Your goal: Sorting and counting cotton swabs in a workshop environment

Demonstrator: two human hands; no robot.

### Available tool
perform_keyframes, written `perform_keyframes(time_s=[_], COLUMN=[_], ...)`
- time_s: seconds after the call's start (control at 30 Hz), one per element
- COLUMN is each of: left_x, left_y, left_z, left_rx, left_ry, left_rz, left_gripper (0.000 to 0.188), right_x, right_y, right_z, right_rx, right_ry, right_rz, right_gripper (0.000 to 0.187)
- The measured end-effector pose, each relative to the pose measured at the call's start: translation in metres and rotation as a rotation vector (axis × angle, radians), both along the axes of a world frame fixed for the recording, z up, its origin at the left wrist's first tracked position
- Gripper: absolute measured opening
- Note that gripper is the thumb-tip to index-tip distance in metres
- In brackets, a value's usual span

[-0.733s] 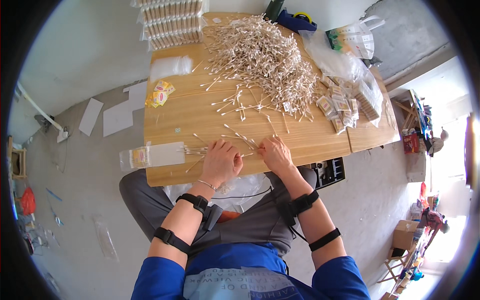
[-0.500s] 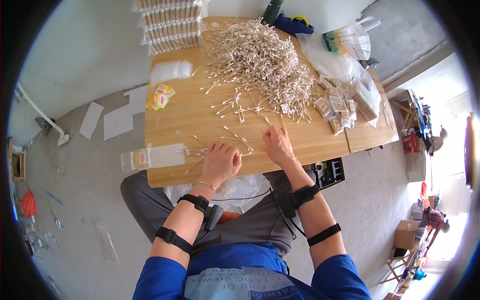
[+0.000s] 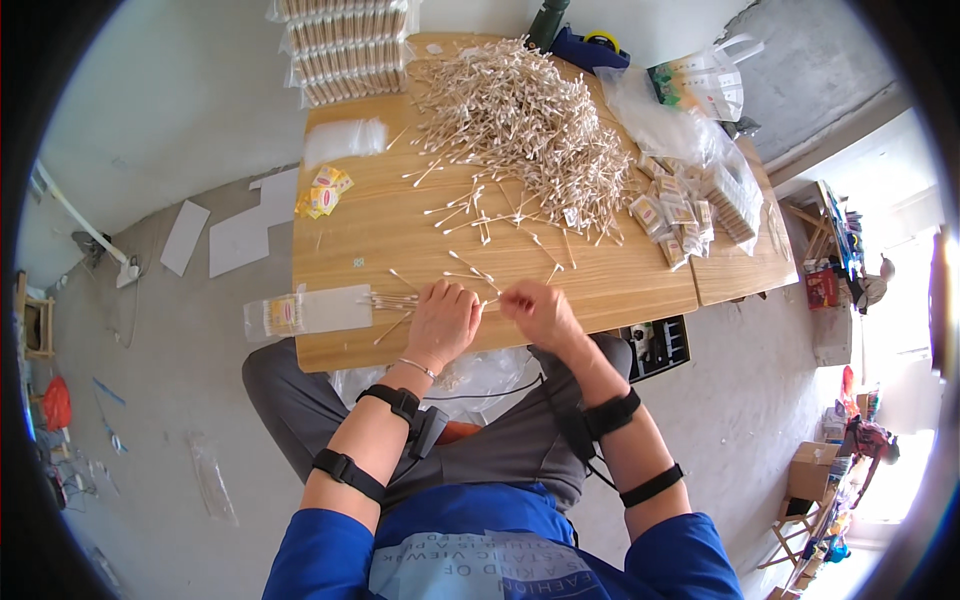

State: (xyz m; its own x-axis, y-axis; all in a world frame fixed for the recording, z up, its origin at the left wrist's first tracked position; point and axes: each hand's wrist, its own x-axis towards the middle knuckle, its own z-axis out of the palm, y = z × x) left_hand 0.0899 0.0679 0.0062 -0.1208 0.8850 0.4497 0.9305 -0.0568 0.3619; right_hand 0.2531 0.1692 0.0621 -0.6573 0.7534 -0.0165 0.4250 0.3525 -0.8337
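My left hand (image 3: 445,322) is curled over a small bunch of cotton swabs (image 3: 396,301) near the front edge of the table; their ends stick out to its left. Beside it, my right hand (image 3: 542,316) is closed in a pinch on a cotton swab, most of which the fingers hide. Several loose swabs (image 3: 465,268) lie just beyond both hands. Left of the bunch, a flat white sleeve (image 3: 340,308) in clear film with a yellow label overhangs the table's left edge. A large heap of swabs (image 3: 520,120) covers the far middle.
Yellow cards (image 3: 324,190) and a stack of clear film bags (image 3: 345,142) lie at the left. Filled swab packs (image 3: 345,50) are stacked at the back. Small boxes (image 3: 670,215) and a plastic bag (image 3: 690,120) sit at the right, near a blue tape dispenser (image 3: 590,50).
My right hand has moved left and nearer to me, up beside the left hand, uncovering a swab where it was. The left hand has hardly moved.
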Motion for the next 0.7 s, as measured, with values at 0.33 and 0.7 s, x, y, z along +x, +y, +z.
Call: perform_keyframes(time_s=[0.33, 0.7], left_x=[0.002, 0.007], left_y=[-0.001, -0.041], left_z=[0.0, 0.024], left_rx=[0.023, -0.064], left_ry=[-0.065, 0.005], left_rz=[-0.03, -0.33], left_gripper=[0.011, 0.011], right_x=[0.017, 0.005], right_y=[-0.035, -0.012], right_z=[-0.018, -0.058], right_rx=[0.163, 0.335], right_ry=[-0.082, 0.107], right_rz=[0.073, -0.277], right_gripper=[0.014, 0.011])
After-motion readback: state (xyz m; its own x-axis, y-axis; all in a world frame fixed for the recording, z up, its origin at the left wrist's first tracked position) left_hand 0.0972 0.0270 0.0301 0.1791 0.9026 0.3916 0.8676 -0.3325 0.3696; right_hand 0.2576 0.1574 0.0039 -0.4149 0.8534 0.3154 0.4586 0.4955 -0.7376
